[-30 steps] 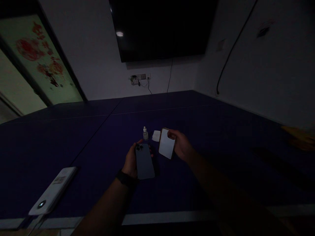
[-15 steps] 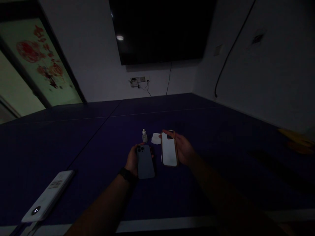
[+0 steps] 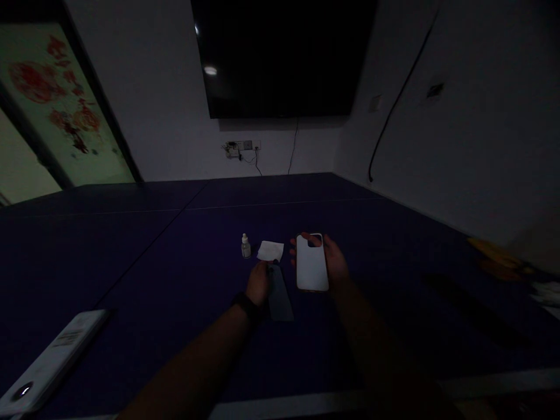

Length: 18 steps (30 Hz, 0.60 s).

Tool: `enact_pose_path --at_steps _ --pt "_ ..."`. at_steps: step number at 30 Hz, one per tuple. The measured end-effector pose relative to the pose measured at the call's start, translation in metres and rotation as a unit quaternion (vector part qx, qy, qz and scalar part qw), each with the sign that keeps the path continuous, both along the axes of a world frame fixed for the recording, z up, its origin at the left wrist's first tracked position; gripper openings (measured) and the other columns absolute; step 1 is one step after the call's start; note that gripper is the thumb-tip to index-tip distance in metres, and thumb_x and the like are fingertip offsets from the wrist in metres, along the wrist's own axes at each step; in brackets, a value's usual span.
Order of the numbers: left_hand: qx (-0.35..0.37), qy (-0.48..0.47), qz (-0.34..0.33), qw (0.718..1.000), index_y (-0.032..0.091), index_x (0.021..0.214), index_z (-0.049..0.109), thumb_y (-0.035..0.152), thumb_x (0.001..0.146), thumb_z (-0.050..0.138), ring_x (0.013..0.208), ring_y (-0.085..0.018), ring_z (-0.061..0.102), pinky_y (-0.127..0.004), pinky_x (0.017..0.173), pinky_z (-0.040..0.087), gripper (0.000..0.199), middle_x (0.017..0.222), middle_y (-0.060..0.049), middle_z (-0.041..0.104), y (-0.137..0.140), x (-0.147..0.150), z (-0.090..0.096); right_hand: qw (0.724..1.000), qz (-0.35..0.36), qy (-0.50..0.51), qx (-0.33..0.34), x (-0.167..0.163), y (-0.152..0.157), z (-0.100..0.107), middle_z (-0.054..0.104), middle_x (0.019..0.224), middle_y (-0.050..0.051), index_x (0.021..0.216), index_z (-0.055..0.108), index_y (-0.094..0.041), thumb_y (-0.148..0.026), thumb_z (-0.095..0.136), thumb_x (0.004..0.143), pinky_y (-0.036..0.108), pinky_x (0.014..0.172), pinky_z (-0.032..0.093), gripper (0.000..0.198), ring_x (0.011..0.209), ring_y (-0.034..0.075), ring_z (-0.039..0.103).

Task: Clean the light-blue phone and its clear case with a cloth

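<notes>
My left hand [image 3: 258,283], with a dark band on its wrist, is closed on the upper left edge of a dark smartphone [image 3: 280,297]. The phone is tilted, and its back with the camera lenses is partly hidden by my fingers. In my right hand [image 3: 336,262] is a white phone case [image 3: 311,271] with a camera cutout, held by its edges; a fingertip shows through the cutout. Just beyond the phone lies a white cloth or paper [image 3: 270,251]. Left of it stands a small dropper bottle [image 3: 245,248] with a white cap.
A long white device [image 3: 56,359] with a round display lies at the left on the dark blue table [image 3: 144,303]. Yellow items [image 3: 499,254] lie at the far right. A large black screen [image 3: 284,58] hangs on the wall, above sockets with cables [image 3: 242,149].
My left hand has turned the phone from nearly flat to tilted and shifted right. My right hand now holds the case more face-on. The camera view has turned slightly right.
</notes>
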<state>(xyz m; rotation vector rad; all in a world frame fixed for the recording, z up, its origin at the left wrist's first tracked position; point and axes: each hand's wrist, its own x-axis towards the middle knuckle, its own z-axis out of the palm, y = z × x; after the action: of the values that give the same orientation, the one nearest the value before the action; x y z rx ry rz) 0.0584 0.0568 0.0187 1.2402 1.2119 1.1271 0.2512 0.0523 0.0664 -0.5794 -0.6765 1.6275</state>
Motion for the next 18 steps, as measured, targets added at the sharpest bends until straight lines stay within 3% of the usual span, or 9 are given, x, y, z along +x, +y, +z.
enact_pose_path --at_steps 4,9,13,18 --pt "0.033 0.174 0.006 0.984 0.017 0.1 0.066 0.029 0.104 0.036 0.114 -0.026 0.067 -0.037 0.098 0.049 0.033 0.117 -0.018 0.074 0.006 -0.003 0.002 1.0 0.01 0.001 -0.001 -0.003 0.002 -0.002 0.08 0.101 0.011 0.11 0.069 -0.024 -0.053 0.041 0.102 0.051 0.077 0.064 0.041 0.087 0.03 0.078" --pt "0.04 0.322 -0.024 0.946 0.015 0.1 0.065 0.022 0.101 0.043 0.105 -0.029 0.071 -0.038 0.092 0.047 0.023 0.107 -0.021 0.074 0.009 -0.004 0.004 1.0 0.022 0.0 0.007 -0.005 0.004 -0.005 0.08 0.101 0.011 0.108 0.069 -0.024 -0.054 0.045 0.1 0.051 0.075 0.064 0.039 0.088 0.031 0.078" --pt "0.049 0.363 -0.057 0.929 0.016 0.09 0.066 0.016 0.093 0.052 0.109 -0.029 0.068 -0.037 0.096 0.046 0.015 0.108 -0.02 0.073 0.012 -0.007 0.009 0.999 0.03 -0.02 0.008 -0.002 0.006 -0.007 0.079 0.104 0.011 0.109 0.067 -0.024 -0.054 0.044 0.1 0.053 0.077 0.064 0.039 0.09 0.031 0.078" --pt "0.072 0.336 -0.05 0.938 0.021 0.076 0.06 0.011 0.082 0.063 0.116 -0.032 0.063 -0.04 0.103 0.045 0.012 0.108 -0.018 0.067 0.011 -0.011 0.011 0.997 0.027 -0.067 0.006 -0.003 0.008 -0.01 0.077 0.104 0.011 0.11 0.066 -0.024 -0.057 0.049 0.097 0.05 0.073 0.063 0.039 0.091 0.031 0.077"
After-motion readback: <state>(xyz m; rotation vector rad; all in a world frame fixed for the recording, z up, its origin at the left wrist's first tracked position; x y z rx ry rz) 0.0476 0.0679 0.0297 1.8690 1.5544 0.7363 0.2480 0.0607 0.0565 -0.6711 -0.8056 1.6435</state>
